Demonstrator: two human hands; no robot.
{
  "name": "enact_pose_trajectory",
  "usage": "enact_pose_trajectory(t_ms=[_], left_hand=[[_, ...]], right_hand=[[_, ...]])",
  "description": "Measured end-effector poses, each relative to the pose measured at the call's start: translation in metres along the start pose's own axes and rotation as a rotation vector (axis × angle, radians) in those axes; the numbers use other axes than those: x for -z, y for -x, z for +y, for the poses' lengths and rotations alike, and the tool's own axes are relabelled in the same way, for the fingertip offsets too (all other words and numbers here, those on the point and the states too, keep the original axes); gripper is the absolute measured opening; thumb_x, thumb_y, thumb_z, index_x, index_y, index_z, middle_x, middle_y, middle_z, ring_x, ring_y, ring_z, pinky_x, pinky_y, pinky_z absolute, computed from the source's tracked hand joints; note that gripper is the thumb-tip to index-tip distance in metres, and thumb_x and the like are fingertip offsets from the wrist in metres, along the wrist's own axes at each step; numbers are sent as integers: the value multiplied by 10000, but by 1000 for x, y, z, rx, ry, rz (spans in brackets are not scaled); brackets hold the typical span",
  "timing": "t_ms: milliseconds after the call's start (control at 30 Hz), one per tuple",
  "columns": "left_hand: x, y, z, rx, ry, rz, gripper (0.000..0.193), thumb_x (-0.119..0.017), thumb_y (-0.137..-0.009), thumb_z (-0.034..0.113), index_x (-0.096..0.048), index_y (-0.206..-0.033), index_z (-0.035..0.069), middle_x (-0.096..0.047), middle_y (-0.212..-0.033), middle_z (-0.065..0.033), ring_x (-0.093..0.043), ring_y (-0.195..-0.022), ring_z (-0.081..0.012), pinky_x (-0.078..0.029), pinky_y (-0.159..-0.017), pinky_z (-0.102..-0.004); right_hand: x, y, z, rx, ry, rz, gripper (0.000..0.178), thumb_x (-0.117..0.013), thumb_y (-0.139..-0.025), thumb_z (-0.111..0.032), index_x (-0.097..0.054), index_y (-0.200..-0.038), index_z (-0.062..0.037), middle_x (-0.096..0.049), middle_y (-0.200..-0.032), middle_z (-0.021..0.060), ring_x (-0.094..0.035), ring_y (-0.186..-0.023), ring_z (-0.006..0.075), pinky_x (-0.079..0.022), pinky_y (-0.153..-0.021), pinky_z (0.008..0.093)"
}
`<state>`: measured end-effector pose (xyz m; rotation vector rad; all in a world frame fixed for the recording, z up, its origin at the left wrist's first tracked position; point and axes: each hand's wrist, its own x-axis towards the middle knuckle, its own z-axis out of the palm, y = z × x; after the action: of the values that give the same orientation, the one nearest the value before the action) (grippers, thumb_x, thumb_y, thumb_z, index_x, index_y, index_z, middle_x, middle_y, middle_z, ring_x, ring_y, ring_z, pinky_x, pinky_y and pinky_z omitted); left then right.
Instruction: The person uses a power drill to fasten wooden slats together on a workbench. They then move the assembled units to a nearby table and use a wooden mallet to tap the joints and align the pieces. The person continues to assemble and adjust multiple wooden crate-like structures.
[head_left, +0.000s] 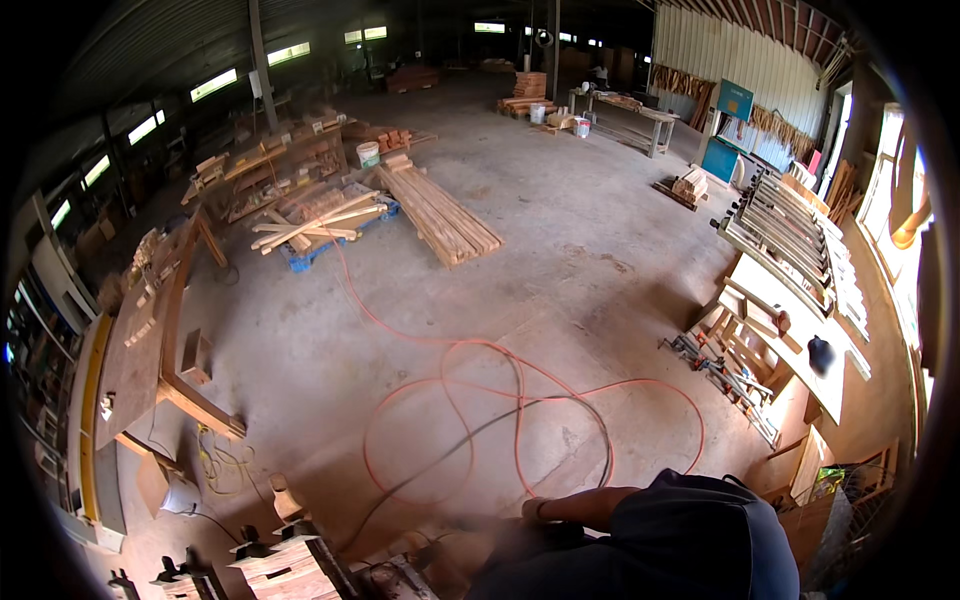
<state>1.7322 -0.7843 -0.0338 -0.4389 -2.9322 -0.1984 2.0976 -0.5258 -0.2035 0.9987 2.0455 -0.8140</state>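
Observation:
A bare forearm (592, 507), which I take to be my right arm, reaches leftward from a dark blue short sleeve (690, 525) at the lower edge. A dark band circles its wrist. Only the back edge of my right hand (529, 508) shows; its fingers are hidden or lost in a blur, so whether it holds anything cannot be told. My left hand is out of view. Left of the blur are light wooden pieces (290, 570) with dark metal fittings, cut off by the lower edge. A rounded wooden piece (287, 497) stands just beyond them.
An orange hose (700, 425) and a black hose (460, 440) loop across the concrete floor. Long planks (440, 215) lie beside a blue pallet (300, 262) of timber. A wooden workbench (140, 340) runs along the left. Bar clamps (725, 375) lean by a table (790, 350) at right.

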Motion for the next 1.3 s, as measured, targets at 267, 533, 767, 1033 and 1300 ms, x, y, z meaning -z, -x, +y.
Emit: enact_pose_trajectory(t_ms=[267,533,767,1033,1300], left_hand=[[-1,-2,17,-38,19,-22,750,-644,-1016,430,-436,-1568,-32,-417,-1607,-301,-364,-1508,-455,-335,-1227,-550],[-2,-9,25,-44,11,-30,785,-651,-1002,457,-424,-1572,-33,-398,-1620,-301,-350,-1516,-462,-313,-1233,-563],[1,-21,28,-28,-9,-35,817,-658,-990,480,-414,-1576,-33,-382,-1630,-300,-337,-1522,-469,-294,-1239,-575],[2,-27,35,-32,-10,-41,852,-665,-976,507,-402,-1581,-33,-363,-1643,-300,-322,-1530,-476,-272,-1245,-589],[2,-30,34,-42,-9,-39,888,-673,-962,534,-391,-1586,-33,-344,-1655,-300,-307,-1537,-483,-250,-1251,-602]], right_hand=[[18,-18,-15,88,-12,26,680,-745,-853,-563,-777,-1179,32,-765,-1172,246,-730,-1180,358,-558,-992,460],[7,-46,-13,126,89,35,548,-568,-972,-543,-811,-1143,-82,-767,-1184,196,-723,-1152,370,-552,-998,506],[24,-59,-12,79,51,-41,633,-562,-960,-631,-791,-1220,-102,-739,-1269,203,-688,-1236,362,-519,-1047,496],[32,-61,-16,79,-1,-37,626,-600,-937,-622,-768,-1265,-116,-719,-1315,208,-664,-1271,381,-498,-1076,484],[21,-68,-15,67,-16,-36,617,-599,-940,-614,-750,-1301,-137,-708,-1349,191,-658,-1277,376,-495,-1079,484]])
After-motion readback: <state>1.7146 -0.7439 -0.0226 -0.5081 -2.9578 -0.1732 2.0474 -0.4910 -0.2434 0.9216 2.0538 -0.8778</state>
